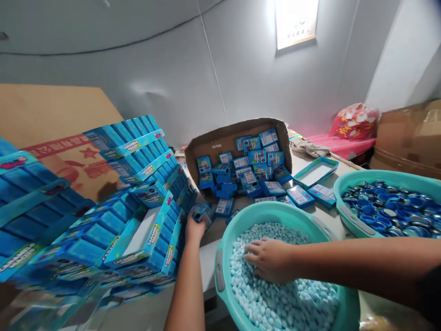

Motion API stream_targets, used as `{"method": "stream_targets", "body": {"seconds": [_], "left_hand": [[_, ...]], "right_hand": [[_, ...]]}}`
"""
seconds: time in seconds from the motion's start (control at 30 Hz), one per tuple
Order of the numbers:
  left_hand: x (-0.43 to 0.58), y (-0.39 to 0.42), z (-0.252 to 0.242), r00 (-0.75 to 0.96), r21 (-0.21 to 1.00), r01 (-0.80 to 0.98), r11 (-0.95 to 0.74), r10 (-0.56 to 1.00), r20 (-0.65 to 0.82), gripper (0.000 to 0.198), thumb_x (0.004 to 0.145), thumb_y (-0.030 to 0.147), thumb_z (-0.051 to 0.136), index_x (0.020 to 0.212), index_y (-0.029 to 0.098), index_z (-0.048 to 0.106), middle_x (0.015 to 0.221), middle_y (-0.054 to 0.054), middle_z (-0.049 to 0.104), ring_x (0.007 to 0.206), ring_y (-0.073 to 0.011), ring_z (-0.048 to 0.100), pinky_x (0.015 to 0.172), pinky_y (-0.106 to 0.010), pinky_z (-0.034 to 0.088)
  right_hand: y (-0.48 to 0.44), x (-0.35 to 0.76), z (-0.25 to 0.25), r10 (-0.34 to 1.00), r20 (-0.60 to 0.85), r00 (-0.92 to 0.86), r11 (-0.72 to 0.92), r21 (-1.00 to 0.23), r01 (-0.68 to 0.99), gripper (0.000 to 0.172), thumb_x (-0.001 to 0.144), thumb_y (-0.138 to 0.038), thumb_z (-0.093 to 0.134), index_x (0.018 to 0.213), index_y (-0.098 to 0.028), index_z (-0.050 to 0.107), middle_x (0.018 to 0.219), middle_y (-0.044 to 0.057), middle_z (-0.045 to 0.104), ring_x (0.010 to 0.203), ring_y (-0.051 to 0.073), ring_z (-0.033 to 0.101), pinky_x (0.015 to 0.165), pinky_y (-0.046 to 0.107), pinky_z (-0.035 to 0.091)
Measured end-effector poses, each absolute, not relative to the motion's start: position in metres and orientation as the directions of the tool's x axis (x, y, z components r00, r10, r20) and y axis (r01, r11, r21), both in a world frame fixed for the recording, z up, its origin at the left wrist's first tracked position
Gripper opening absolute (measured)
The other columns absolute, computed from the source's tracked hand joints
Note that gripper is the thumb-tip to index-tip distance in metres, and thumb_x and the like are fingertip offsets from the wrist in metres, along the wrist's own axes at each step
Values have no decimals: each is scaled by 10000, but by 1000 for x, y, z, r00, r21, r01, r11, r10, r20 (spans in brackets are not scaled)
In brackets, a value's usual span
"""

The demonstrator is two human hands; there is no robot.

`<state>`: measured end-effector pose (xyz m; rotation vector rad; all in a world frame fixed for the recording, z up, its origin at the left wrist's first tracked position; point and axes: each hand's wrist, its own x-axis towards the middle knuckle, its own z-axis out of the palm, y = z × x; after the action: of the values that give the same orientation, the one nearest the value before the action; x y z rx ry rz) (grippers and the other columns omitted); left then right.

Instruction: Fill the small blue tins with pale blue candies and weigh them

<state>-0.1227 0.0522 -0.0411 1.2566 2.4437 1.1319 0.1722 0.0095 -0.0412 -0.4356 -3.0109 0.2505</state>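
My left hand (195, 231) is closed around a small blue candy box (203, 213), beside the stacked display trays. Its fingertips are partly hidden by the box. My right hand (270, 259) rests in a turquoise basin (228, 232), fingers apart on a mass of small pale-blue candies (275, 303). Some of its fingertips sink among the candies. Just left of my left hand, a partly filled blue display tray (141, 230) lies tilted on top of other trays, its white bottom showing.
A tipped cardboard carton (237, 126) spills small blue boxes onto the table. An open blue tray (317, 171) lies to its right. Another turquoise basin (339, 184) holds blue and silver round lids (389, 207). Filled trays (134, 151) rise high on the left; brown cartons (406, 138) stand far right.
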Motion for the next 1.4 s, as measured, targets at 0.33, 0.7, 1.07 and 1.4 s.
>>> {"method": "stream_targets", "body": {"seconds": [0.33, 0.7, 1.07, 1.4], "left_hand": [[-52, -3, 34, -616, 875, 484, -23, 702, 359, 411, 827, 529, 654, 1093, 218, 611, 1112, -79, 717, 1021, -248, 689, 902, -373, 567], [24, 12, 5, -182, 963, 110, -246, 948, 263, 378, 803, 396, 745, 1092, 184, 627, 1057, -71, 731, 986, -223, 701, 884, -325, 552], [4, 17, -21, -138, 986, 86, -144, 978, 155, 393, 721, 315, 789, 1066, 179, 659, 1064, -80, 742, 1014, -242, 698, 928, -351, 524], [9, 17, -18, -158, 977, 128, -170, 969, 189, 332, 802, 335, 724, 1087, 205, 612, 1076, -65, 732, 1025, -233, 683, 923, -357, 530]], "right_hand": [[25, 186, -29, 520, -21, -854, 827, -238, 509, 398, 987, -380, 472, 1310, -184, 597, 1377, 171, 581, 1258, 341, 550, 1000, 524, 481], [61, 203, -49, 550, 12, -835, 773, -386, 504, 481, 934, -393, 581, 1362, -175, 615, 1399, 213, 550, 1357, 391, 440, 1122, 619, 323], [60, 193, -60, 705, -87, -703, 430, -737, 522, 375, 982, -382, 433, 1071, -175, 733, 1156, 136, 677, 1101, 301, 609, 1046, 484, 432], [12, 177, -64, 830, -299, -471, -89, -904, 417, 481, 846, -598, 562, 1007, -202, 782, 1068, 63, 767, 1133, 309, 632, 1100, 482, 384]]}}
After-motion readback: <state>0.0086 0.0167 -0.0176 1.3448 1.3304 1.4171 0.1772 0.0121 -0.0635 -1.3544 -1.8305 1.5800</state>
